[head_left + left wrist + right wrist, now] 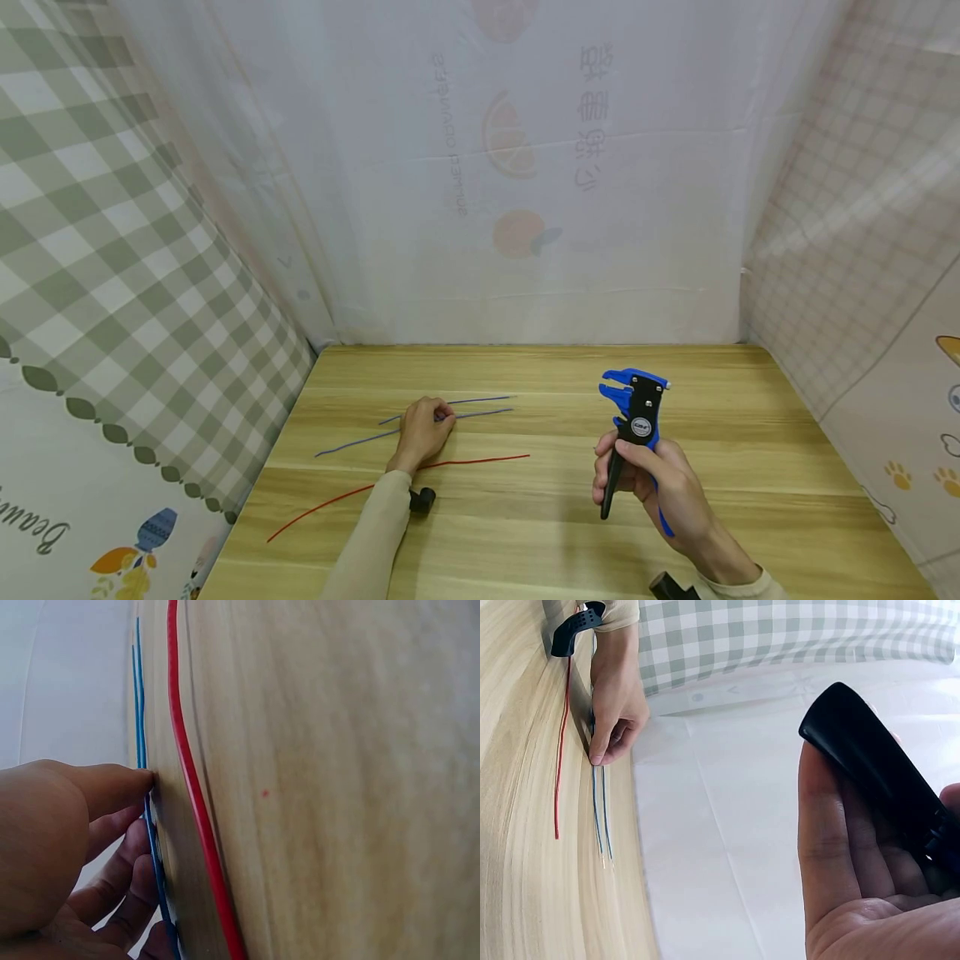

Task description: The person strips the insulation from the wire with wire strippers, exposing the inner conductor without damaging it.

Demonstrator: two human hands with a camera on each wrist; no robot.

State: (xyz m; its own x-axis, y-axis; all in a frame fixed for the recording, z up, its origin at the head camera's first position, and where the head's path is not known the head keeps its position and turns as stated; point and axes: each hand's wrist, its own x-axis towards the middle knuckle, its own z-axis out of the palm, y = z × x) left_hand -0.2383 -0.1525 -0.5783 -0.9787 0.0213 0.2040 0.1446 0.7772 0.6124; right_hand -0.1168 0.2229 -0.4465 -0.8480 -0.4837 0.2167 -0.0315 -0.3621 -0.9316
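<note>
My left hand (423, 432) is down at two thin blue wires lying side by side on the wooden table. Its thumb and fingertips pinch the nearer blue wire (483, 412); the farther blue wire (480, 400) runs just beyond, partly hidden by the hand. Short bare metal shows at the wires' right ends in the right wrist view. On the right, my right hand (678, 492) grips a blue and black wire stripper (642, 408) by its handles, held upright with its jaws parted and no wire in them.
A longer red wire (487, 460) lies nearer to me, passing under the left forearm. Pale curtain cloth (540, 292) hangs behind the wooden table (540, 533), with a checked cloth (150, 250) on the left and a patterned one (847, 333) on the right.
</note>
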